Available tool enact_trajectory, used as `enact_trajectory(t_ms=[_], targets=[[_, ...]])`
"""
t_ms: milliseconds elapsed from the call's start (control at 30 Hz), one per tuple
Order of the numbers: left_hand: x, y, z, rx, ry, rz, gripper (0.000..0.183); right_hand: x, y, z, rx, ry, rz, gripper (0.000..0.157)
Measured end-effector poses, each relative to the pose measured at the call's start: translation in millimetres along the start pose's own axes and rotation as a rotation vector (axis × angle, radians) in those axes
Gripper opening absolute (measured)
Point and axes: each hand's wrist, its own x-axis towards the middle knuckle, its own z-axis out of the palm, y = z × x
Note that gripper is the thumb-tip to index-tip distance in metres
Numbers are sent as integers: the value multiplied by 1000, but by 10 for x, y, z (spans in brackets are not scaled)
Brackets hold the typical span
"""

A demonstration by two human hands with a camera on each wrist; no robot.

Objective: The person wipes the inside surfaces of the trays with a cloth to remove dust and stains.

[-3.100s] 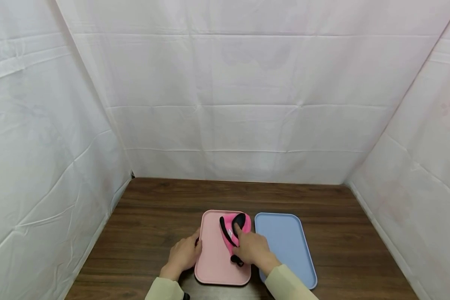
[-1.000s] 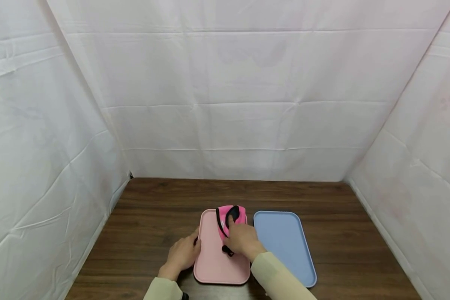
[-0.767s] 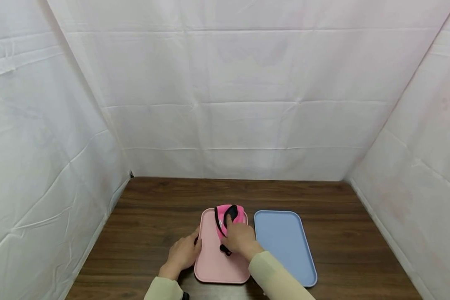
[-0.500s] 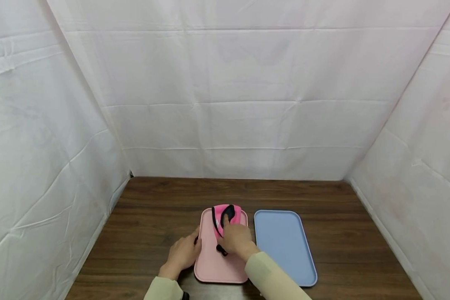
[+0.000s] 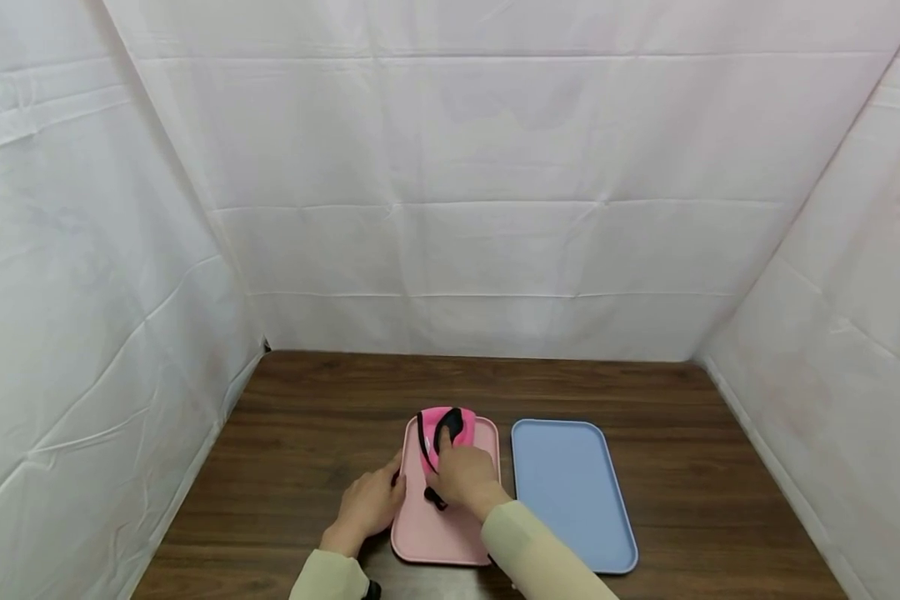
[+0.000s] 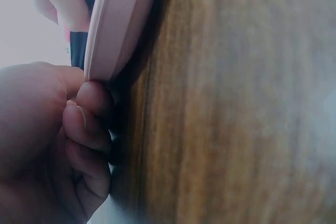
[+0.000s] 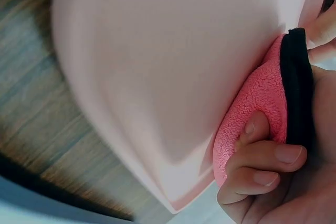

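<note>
A pink fluffy cloth piece (image 5: pixel 468 423) with black edging and a black oval patch lies against the far half of a pink tray (image 5: pixel 437 543). My right hand (image 5: pixel 467 477) grips it, the index finger stretched along the black patch. In the right wrist view, other fingers curl against the pink pile (image 7: pixel 254 98), beside its black band (image 7: pixel 298 87). My left hand (image 5: pixel 369 502) holds the tray's left rim; its thumb and fingers meet at the rim (image 6: pixel 118 24) in the left wrist view. A short black end (image 5: pixel 435 498) of the cloth piece pokes out below my right hand.
A blue tray (image 5: pixel 572 496) lies close to the right of the pink one, with my right sleeve (image 5: pixel 540 554) over its near left corner. Both trays are on a dark wooden table (image 5: pixel 300 433). White cloth walls (image 5: pixel 487 250) enclose the back and sides.
My right hand has slid the pink cloth piece leftward and a little away from me across the tray, from its right side toward the far left. My left hand stays at the rim.
</note>
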Motion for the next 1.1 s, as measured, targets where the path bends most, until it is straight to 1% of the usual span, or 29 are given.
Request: enact_trajectory(t_ms=[167, 533, 633, 733, 867, 1100], targets=[[4, -5, -4, 1, 5, 14, 48, 5, -46, 10, -4, 3, -5, 85], [16, -16, -5, 0, 2, 36, 47, 7, -111, 50, 14, -43, -5, 89], [14, -1, -11, -2, -9, 24, 47, -19, -136, 53, 28, -56, -5, 90], [18, 13, -8, 3, -8, 12, 47, -54, -171, 58, 34, -49, -2, 91], [21, 25, -12, 10, 3, 13, 47, -108, -226, 64, 17, -31, -8, 91], [7, 32, -29, -10, 5, 19, 47, -206, -307, 63, -2, -33, -17, 95]])
